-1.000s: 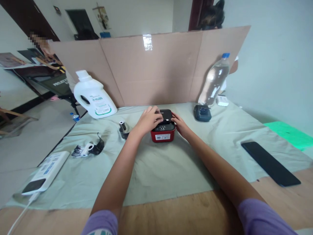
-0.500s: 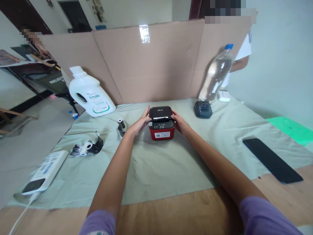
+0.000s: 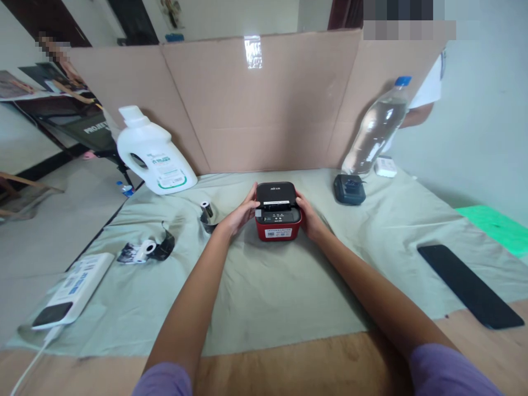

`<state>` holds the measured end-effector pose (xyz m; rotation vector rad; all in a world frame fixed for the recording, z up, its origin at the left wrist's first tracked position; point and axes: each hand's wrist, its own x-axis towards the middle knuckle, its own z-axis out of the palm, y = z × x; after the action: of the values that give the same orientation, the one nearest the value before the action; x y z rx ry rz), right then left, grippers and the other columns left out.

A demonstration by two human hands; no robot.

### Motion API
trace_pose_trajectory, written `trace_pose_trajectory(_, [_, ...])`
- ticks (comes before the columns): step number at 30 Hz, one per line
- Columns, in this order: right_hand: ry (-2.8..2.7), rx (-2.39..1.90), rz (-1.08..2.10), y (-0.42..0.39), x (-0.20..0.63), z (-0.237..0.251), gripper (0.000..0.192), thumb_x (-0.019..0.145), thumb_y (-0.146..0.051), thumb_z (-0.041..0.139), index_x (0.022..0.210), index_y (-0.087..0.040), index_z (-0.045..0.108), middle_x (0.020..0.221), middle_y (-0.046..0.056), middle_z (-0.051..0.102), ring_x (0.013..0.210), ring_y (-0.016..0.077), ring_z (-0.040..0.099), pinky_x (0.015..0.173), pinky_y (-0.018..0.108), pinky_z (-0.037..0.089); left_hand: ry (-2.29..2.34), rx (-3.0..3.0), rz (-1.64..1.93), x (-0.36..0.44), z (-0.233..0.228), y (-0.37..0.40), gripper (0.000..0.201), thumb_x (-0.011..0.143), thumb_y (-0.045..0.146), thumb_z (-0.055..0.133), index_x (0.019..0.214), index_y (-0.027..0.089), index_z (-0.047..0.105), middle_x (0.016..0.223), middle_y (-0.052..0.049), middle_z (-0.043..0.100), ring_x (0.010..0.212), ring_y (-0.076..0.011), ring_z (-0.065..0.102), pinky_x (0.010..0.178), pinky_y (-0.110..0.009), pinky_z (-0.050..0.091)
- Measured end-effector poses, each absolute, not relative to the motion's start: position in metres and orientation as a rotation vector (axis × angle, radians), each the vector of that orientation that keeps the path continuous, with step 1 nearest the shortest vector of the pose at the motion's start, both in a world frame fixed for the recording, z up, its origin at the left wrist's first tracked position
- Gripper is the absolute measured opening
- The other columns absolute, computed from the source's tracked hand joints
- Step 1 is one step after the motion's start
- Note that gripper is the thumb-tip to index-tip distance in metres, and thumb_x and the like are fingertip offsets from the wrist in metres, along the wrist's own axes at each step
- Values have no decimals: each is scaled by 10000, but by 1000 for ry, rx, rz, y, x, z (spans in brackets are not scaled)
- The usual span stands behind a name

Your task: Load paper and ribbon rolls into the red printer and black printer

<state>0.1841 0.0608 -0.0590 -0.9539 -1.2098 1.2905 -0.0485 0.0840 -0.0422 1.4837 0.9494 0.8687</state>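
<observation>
Now both hands flank the small red label printer (image 3: 278, 213), which sits mid-cloth. Left hand (image 3: 239, 214), spread over the black lid a second ago, has slid to the printer's left side, fingers curled against it. Right hand (image 3: 310, 218) clasps the right side as before. The closed lid is now uncovered. Pale green cloth (image 3: 289, 280) covers a wooden table (image 3: 313, 363); a cardboard screen (image 3: 264, 104) stands behind, with a white detergent jug (image 3: 152, 157) and a water bottle (image 3: 377, 129).

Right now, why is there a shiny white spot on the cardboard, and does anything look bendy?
Head view: the shiny patch is glare on clear tape on the cardboard screen. The wide lens bends the edges, so the water bottle leans inward. The left hand and right hand on the red printer look sharp, evenly lit.
</observation>
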Motion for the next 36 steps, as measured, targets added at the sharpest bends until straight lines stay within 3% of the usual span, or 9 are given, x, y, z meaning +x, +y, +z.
trace_pose_trajectory(5, [-1080,-853,1372,63,183,-61,657,845,-606,608,1427,-311,530,1438,9,615,1393,264,500,1144,434,414,867,1327,852,-53,-45,84,794,915,447,524,1592,495,112,1700,128,114,1537,-226,293,1206,-446,329])
trace_pose_trajectory(8, [-1036,-836,1416,63,185,-60,627,808,-594,668,1372,-335,575,1408,-11,637,1369,271,521,1144,442,416,819,1246,839,-53,-43,82,878,888,438,589,1591,487,65,1705,130,70,1576,-216,165,1256,-444,212])
trace_pose_trajectory(15, [-1048,-870,1458,63,190,-54,551,775,-422,690,1308,-321,593,1416,-4,623,1330,286,552,1110,469,455,749,1169,865,-51,-46,80,966,837,354,645,1590,483,53,1705,118,91,1566,-243,206,1261,-451,218])
trace_pose_trajectory(22, [-1059,-875,1381,64,186,-61,597,767,-479,680,1325,-292,580,1480,19,578,1393,295,499,1148,470,428,873,1246,832,-50,-27,77,981,790,342,695,1614,398,167,1706,47,118,1574,-247,178,1259,-437,232])
trace_pose_trajectory(24, [-1070,-862,1373,62,185,-62,601,787,-492,671,1346,-291,578,1486,14,575,1399,289,496,1170,462,404,987,1345,815,-57,-11,76,921,784,349,722,1599,343,292,1697,-5,186,1565,-264,212,1253,-420,247])
trace_pose_trajectory(27, [-1100,-834,1349,61,185,-64,582,827,-498,652,1368,-298,581,1500,2,564,1400,279,499,1185,451,388,1154,1544,901,-80,11,80,737,829,405,697,1515,245,479,1603,-101,424,1477,-300,404,1199,-438,344])
trace_pose_trajectory(30, [-1123,-829,1326,62,186,-67,584,843,-507,646,1386,-302,578,1511,0,554,1407,279,494,1185,456,391,1582,1786,1004,-115,18,85,600,832,408,690,1398,229,603,1459,-107,594,1365,-319,531,1148,-460,402])
trace_pose_trajectory(33, [-1152,-857,1309,64,187,-69,609,850,-532,634,1412,-308,560,1512,4,554,1408,283,496,1176,468,403,2181,1773,730,-146,8,91,536,753,396,766,1266,257,698,1339,-116,674,1285,-378,584,1072,-492,452])
trace_pose_trajectory(36, [-1174,-862,1303,64,188,-71,621,859,-546,621,1430,-315,543,1512,6,555,1407,282,501,1169,474,412,2323,1697,498,-161,-5,94,401,757,314,748,1149,234,752,1177,-140,744,1142,-369,667,950,-466,508])
